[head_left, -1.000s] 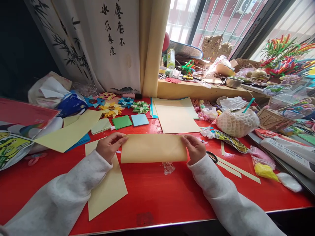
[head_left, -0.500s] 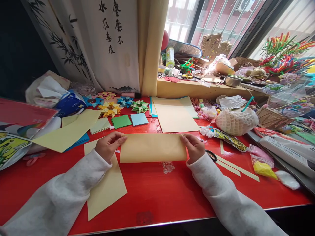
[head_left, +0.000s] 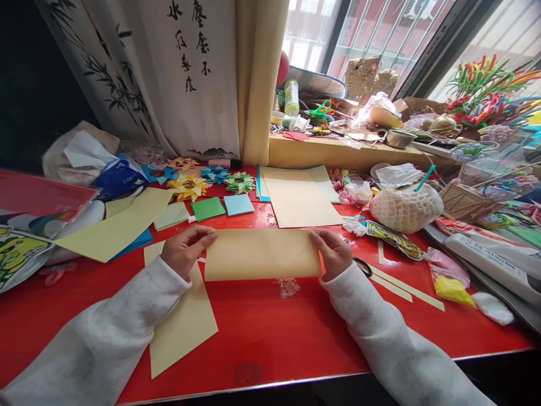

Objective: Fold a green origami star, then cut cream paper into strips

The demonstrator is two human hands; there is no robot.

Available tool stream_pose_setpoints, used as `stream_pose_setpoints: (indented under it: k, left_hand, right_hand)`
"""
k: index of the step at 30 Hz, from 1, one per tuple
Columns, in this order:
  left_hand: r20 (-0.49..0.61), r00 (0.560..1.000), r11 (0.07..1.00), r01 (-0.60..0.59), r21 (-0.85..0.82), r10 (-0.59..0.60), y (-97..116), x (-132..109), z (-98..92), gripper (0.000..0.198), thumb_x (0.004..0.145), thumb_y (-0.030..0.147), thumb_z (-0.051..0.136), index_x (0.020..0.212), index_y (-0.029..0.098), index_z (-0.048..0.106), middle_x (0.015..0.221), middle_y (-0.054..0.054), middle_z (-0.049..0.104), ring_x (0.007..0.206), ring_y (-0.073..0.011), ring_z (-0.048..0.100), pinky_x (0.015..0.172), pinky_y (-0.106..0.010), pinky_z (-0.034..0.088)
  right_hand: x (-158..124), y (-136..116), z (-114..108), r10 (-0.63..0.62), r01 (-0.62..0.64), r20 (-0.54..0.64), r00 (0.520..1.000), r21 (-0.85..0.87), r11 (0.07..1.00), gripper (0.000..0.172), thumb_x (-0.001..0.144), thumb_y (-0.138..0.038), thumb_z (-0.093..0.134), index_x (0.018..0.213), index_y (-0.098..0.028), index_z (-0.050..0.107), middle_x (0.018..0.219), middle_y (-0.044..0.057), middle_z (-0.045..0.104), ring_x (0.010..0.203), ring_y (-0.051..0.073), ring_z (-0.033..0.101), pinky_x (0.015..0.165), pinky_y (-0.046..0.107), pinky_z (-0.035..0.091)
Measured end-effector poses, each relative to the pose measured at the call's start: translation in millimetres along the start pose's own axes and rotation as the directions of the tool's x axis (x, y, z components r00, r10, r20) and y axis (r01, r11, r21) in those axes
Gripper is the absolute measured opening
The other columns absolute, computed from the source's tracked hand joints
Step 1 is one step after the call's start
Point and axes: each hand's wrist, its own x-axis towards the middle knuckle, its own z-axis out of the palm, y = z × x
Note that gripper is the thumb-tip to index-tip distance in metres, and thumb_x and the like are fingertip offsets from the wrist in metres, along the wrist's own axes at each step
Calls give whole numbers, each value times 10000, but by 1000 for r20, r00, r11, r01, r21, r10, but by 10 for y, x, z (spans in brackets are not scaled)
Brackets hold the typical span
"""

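Note:
A pale yellow sheet of paper [head_left: 262, 255] is stretched level above the red table, its lower edge looking like a fold. My left hand [head_left: 185, 252] pinches its upper left corner between thumb and fingers. At the upper right corner my right hand [head_left: 333, 252] grips it the same way. Under my left forearm lies another pale yellow sheet [head_left: 186, 327], partly hidden by the sleeve. Close to my right wrist, a black scissor handle [head_left: 363, 267] shows, with paper strips [head_left: 408, 290] beside it.
Behind the held paper lie a stack of cream sheets [head_left: 302, 194], green paper squares [head_left: 208, 208], light blue squares [head_left: 239, 204] and folded paper stars [head_left: 188, 186]. A netted fruit with a straw [head_left: 406, 208] stands at right. A cluttered windowsill [head_left: 338, 148] runs along the back.
Hardly anything differs. Both hands keep their pinch on the paper, and the left hand with its end of the sheet has shifted very slightly left.

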Motion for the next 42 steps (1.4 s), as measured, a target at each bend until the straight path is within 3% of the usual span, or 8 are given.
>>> stream_pose_setpoints:
  k: [9,15,31,42]
  left_hand:
    - [56,998,999,19,42,-21,-35,18,8,283,575,399,672,721,164,611,549,32,515,457,-72,417,439,-197,359]
    - [65,998,992,8,129,-17,-82,40,-7,289,589,411,664,724,159,622,637,4,557,568,-97,478,518,-205,401]
    - [136,990,994,31,100,-45,-134,72,-13,299,598,413,654,737,153,603,607,12,524,514,-82,437,480,-208,376]
    - [140,989,996,28,81,-39,-152,78,-14,302,574,410,668,731,163,597,642,5,548,598,-116,492,534,-225,393]
  right_hand:
    - [15,-6,-4,80,-79,19,997,-39,996,262,627,-430,633,710,-182,635,681,22,636,644,159,557,575,279,444]
    - [66,71,-18,172,-172,47,984,-9,985,314,584,-452,655,711,-165,642,698,28,637,656,162,564,590,283,451]
    - [84,109,-28,186,-187,77,980,8,982,288,588,-433,663,713,-174,649,705,23,638,666,156,566,607,280,452]
    - [80,117,-30,169,-170,101,980,-3,985,306,600,-453,647,737,-179,649,717,22,646,676,161,572,616,283,452]
